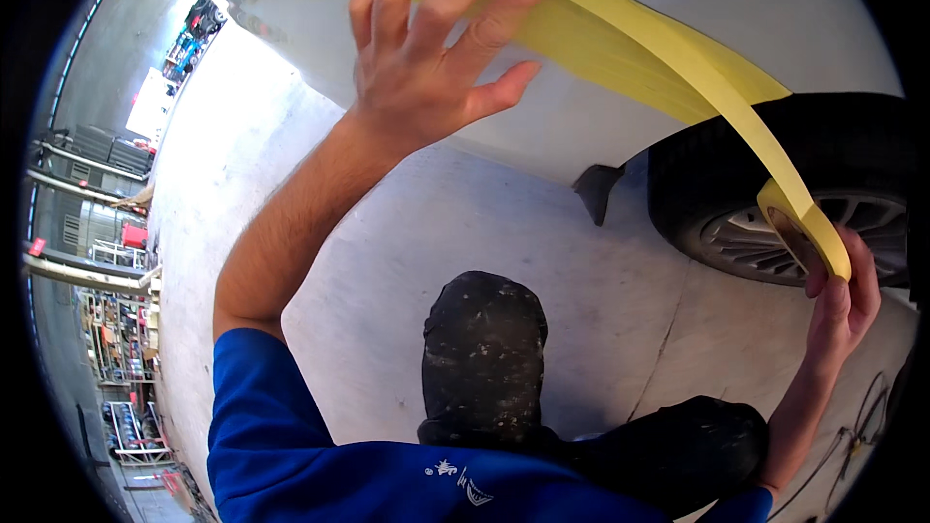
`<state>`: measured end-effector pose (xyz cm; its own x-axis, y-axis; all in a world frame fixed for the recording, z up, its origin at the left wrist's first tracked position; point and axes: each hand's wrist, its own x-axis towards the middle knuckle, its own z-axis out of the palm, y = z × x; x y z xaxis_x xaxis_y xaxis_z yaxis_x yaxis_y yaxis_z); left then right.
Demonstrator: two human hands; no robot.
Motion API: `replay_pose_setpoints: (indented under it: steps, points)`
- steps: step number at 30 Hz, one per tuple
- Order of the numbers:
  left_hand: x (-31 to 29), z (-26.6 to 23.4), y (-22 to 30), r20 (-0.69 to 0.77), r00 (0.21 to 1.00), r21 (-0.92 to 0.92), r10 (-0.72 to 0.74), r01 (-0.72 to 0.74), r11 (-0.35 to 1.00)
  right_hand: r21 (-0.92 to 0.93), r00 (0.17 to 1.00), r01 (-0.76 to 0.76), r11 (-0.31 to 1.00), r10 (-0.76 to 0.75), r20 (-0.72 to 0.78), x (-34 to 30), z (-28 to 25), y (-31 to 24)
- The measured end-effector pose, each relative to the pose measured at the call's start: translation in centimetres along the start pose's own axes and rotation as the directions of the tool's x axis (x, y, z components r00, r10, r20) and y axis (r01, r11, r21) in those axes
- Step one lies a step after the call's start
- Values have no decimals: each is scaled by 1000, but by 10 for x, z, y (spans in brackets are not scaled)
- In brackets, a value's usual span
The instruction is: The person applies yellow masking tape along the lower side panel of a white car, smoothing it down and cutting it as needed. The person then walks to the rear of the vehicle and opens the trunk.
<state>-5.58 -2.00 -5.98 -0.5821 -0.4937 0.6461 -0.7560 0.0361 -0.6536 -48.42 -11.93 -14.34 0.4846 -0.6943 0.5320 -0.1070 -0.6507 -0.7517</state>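
Observation:
My right hand grips a roll of yellow masking tape in front of the car wheel. From the roll, a strip of tape stretches up and left to the car's pale body panel. My left hand is open against that panel, its fingers spread and their tips at the strip's upper end. Below the strip, a yellow band covers part of the panel and tapers toward the wheel arch.
The car wheel has a dark tyre and a spoked rim, with a black flap beside it. My knee is bent over the grey floor. A cable lies at lower right. Shelving racks stand far left.

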Motion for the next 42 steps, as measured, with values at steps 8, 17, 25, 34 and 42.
replay_pose_setpoints:
  steps: [8,17,25,34,42]
  points:
    - [11,-7,0,-44,999,-23,-3,3,1000,41,996,-70,997,72,-44,-14,8,-19]
    - [9,-7,-3,-51,998,-29,-28,27,999,-34,973,223,974,-221,61,-28,18,-61]
    - [11,-4,11,-68,995,-57,-67,63,996,94,996,-76,993,79,-29,-12,10,-16]
    - [16,-5,22,-71,993,-75,-97,91,993,113,996,-80,990,85,-39,-4,12,-16]
    - [18,-4,37,-70,989,-91,-127,121,988,3,998,-48,999,48,-37,-18,13,-31]
